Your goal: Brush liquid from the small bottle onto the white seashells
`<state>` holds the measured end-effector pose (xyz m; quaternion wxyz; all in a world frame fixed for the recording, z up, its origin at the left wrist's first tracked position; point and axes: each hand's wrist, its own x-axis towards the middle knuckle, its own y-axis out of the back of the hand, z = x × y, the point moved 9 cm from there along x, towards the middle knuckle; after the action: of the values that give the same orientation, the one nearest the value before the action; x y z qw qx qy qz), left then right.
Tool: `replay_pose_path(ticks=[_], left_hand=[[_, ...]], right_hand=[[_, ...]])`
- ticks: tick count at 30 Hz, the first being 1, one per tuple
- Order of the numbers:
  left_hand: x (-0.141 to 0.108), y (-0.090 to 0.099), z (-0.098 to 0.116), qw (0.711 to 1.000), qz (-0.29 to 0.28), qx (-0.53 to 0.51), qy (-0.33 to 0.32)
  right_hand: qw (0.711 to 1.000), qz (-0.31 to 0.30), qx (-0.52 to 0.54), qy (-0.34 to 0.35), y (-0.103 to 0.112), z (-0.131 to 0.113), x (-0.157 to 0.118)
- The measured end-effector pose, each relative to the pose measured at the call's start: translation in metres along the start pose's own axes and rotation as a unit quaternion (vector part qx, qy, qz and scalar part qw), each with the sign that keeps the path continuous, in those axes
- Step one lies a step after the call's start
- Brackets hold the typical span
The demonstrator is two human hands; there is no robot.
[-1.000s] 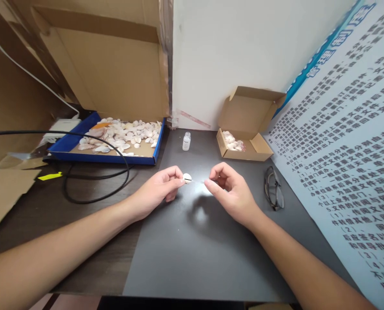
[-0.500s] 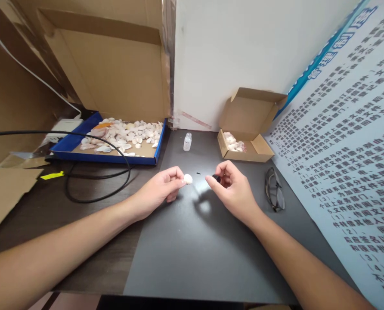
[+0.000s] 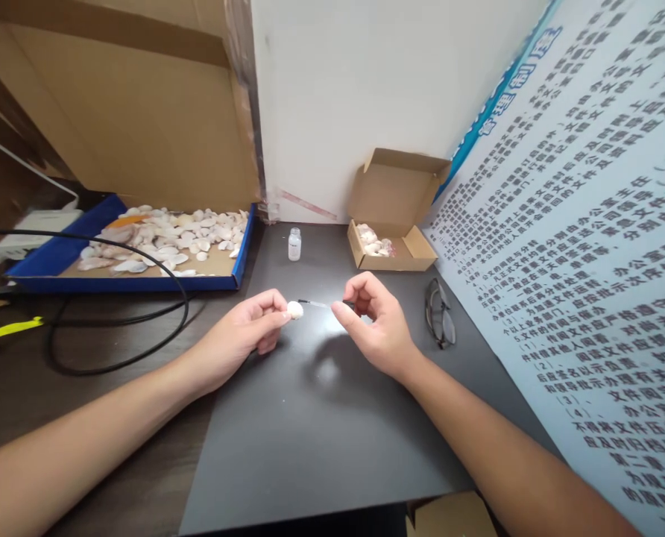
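Between thumb and fingers, my left hand [image 3: 257,322] pinches a small white seashell [image 3: 295,310] above the grey mat. My right hand [image 3: 374,321] is closed on the dark cap end of a small brush [image 3: 315,303]. The brush has a thin clear stem, and its dark tip points left, close to the shell; whether they touch I cannot tell. Behind my hands stands a small uncapped glass bottle [image 3: 294,245] with a whitish label.
At the left, a blue-rimmed tray [image 3: 125,283] holds many shells. An opened cardboard box [image 3: 396,262] with shells stands at the back right. Eyeglasses [image 3: 440,313] lie right of my right hand. A black cable [image 3: 114,368] loops across the dark table near a yellow tag [image 3: 13,327].
The view has turned to the right, so things sit further left. My right hand has turned the brush, whose stem now shows, and its tip has come nearer the shell.
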<state>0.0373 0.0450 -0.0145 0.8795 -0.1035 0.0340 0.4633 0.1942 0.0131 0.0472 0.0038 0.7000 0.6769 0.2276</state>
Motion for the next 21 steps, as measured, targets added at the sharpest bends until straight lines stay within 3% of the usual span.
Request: replay_pose_path(ticks=[7, 12, 17, 21], left_hand=[[0.001, -0.001, 0.002, 1.0, 0.003, -0.007, -0.006], [0.001, -0.003, 0.003, 1.0, -0.005, -0.019, -0.011], [0.001, -0.004, 0.003, 1.0, -0.012, -0.015, -0.012], [0.001, -0.003, 0.003, 1.0, -0.009, -0.008, -0.012]], right_hand=[[0.993, -0.027, -0.11, -0.033, -0.005, 0.013, 0.001], [0.998, -0.002, -0.054, 0.008, 0.0, -0.002, -0.002], [0.995, -0.054, -0.078, 0.012, -0.009, -0.003, -0.003], [0.996, -0.012, -0.086, 0.002, -0.001, 0.001, -0.001]])
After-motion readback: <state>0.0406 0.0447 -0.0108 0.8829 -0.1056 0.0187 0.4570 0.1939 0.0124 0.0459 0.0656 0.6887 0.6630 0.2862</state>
